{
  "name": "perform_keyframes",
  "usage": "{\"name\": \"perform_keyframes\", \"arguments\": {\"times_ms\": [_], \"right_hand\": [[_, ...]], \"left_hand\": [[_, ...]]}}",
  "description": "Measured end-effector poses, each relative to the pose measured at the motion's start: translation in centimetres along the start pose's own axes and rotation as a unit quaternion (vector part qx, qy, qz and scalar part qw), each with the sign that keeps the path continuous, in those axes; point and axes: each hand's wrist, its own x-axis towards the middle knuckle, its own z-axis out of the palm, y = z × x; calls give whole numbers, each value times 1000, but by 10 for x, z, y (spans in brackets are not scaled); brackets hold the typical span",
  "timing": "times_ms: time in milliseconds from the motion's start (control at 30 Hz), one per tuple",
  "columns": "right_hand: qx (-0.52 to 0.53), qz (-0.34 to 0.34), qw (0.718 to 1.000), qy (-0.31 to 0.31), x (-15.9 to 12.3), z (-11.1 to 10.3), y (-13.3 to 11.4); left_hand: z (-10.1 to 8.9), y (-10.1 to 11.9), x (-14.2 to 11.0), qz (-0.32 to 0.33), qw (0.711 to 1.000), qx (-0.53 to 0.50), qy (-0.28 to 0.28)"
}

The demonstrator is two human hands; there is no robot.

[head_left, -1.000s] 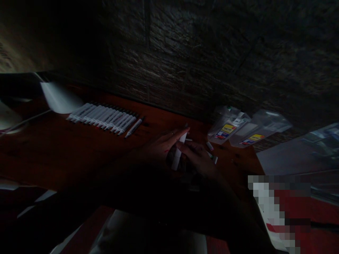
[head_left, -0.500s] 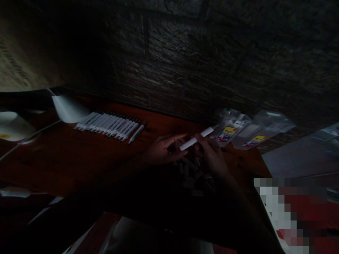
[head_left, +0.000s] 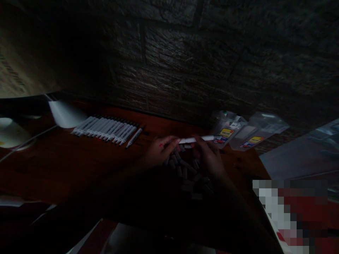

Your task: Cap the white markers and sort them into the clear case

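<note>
The scene is very dark. My left hand and my right hand meet over a reddish wooden table. Between them they hold a white marker lying almost level, the left fingers pinching its left end, the right fingers gripping its middle. Under the hands lies a heap of several small dark caps. A tidy row of several white markers lies side by side further left on the table.
Clear plastic packets with yellow labels lie at the back right against a dark brick wall. A white sheet and a pale object with a cord sit at the left. Red cloth lies at the lower right.
The marker swung from nearly upright to level, its tip now pointing right towards the packets. Both hands stayed on it and shifted slightly away from me.
</note>
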Motion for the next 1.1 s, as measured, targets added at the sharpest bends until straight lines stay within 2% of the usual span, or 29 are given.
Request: {"name": "perform_keyframes", "arguments": {"times_ms": [100,400,533,700,933,1100], "right_hand": [[-1,-15,1000,19,2,-1,3],[-46,-17,998,38,-2,2,-2],[-83,-19,994,75,-2,0,-4],[-65,-30,991,114,0,-4,-2],[-71,-61,990,107,0,-3,-3],[-110,-89,985,93,-3,0,-3]], "left_hand": [[1,-2,0,-42,999,-15,-20],[2,6,2,-84,993,-84,-20],[5,4,4,-113,985,-127,-18],[4,2,7,-86,982,-167,-10],[7,-1,6,-72,976,-201,-38],[6,-4,5,-30,984,-178,4]]}}
